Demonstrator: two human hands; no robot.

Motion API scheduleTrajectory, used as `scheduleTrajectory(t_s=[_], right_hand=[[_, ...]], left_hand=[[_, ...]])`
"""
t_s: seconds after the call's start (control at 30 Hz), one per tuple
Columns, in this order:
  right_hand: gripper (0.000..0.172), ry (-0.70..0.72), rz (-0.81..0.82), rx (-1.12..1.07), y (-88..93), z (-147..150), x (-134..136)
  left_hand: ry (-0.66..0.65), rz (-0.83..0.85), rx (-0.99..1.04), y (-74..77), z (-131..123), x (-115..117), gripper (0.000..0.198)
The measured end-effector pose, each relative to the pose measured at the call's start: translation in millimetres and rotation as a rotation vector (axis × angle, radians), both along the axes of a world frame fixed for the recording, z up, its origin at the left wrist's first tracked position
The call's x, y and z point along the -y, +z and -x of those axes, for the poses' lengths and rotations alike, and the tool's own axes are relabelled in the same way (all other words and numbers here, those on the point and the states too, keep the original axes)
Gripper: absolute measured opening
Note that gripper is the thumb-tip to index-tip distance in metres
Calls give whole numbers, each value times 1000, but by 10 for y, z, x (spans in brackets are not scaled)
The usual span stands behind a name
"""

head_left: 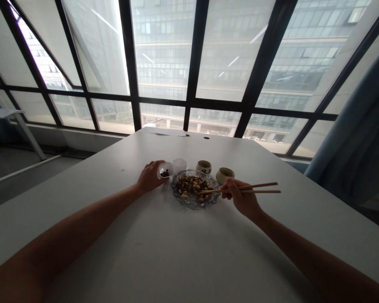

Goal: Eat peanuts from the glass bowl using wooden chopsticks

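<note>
Clear, ridged glass forms the bowl (196, 206) on the white table (139, 244) before us, and it holds a heap of nut mix (192, 185), pale shells among darker bits. To the right of the bowl, our right hand (241, 198) has its grip closed on two wooden chopsticks (259, 191), their thin ends lying over the mix and their thick ends pointing away from the bowl. We seem to hold them partway along so that the tips can work with fine control while our fingers stay clear of the nuts. To the left of the bowl, our left hand (148, 176) has its grip curled around the side of a small clear cup (168, 166) with dark pieces inside, probably to steady something so light; we cannot tell whether its base touches the table. A second clear cup (180, 165) stands just behind the bowl's left side. Behind the bowl's right side stand a patterned cup (201, 169) and, nearer our right hand, a greenish cup (221, 176). Such a close ring around the bowl likely keeps every vessel within short reach. Well beyond the bowl, papers (164, 131) lie at the table's far edge.
</note>
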State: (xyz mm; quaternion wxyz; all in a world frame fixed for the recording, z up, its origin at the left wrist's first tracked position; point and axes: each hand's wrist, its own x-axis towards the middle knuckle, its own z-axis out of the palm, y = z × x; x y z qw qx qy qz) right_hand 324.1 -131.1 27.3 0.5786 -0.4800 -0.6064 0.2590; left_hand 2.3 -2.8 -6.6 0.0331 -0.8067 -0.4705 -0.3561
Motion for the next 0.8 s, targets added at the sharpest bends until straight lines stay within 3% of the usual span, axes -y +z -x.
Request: scheduleTrajectory(t_s=[0.17,0.37,0.57,0.8], right_hand=[[58,-64,-75,-41,61,-33,4],[61,46,95,-71,134,-58,-37],[58,-67,-99,23,97,-46,25],[50,214,-96,266,69,200,167]], left_hand=[[-2,-5,5,-4,3,-9,62],[-5,-12,6,-3,3,-8,62],[-7,-12,1,-4,0,-9,62],[14,9,1,9,-2,5,62]])
